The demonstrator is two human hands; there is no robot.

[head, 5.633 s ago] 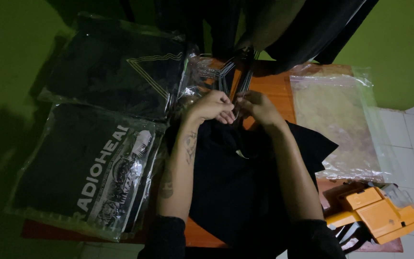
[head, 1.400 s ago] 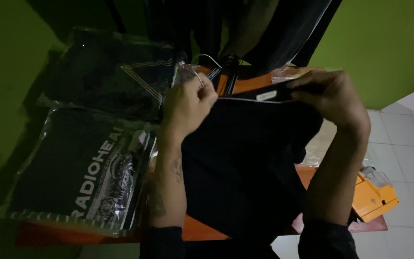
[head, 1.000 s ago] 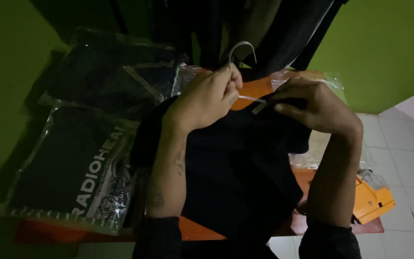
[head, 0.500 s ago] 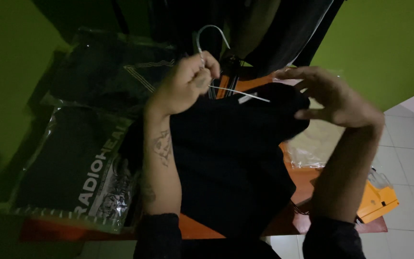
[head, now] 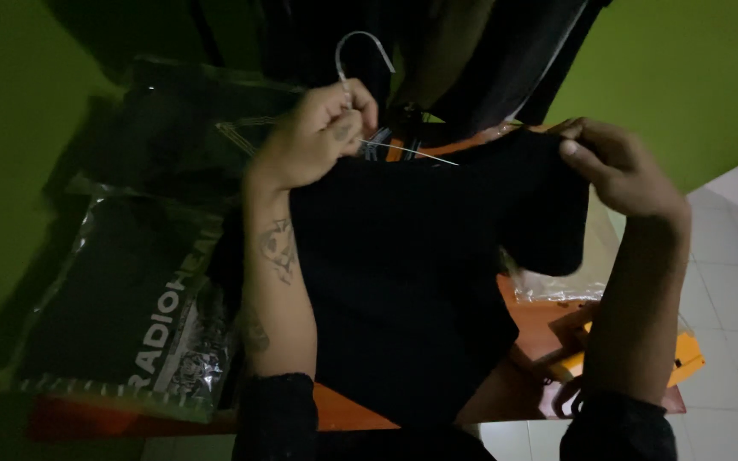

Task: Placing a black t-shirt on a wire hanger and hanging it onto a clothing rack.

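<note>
Beside black shirt, bagged shirts

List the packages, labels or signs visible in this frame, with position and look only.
Near bag: clear flat plastic bag on the table's left, holding a folded black shirt with white print.
Far bag: clear plastic bag behind it, dark shirt with a pale line design.
Empty bag: clear, crumpled, at right under the black shirt.
No signs or screens.

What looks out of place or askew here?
The wire hanger sits askew: only one arm pokes out of the black shirt, while the right hand pulls the cloth sideways. Nothing spilled or torn shows.
</note>
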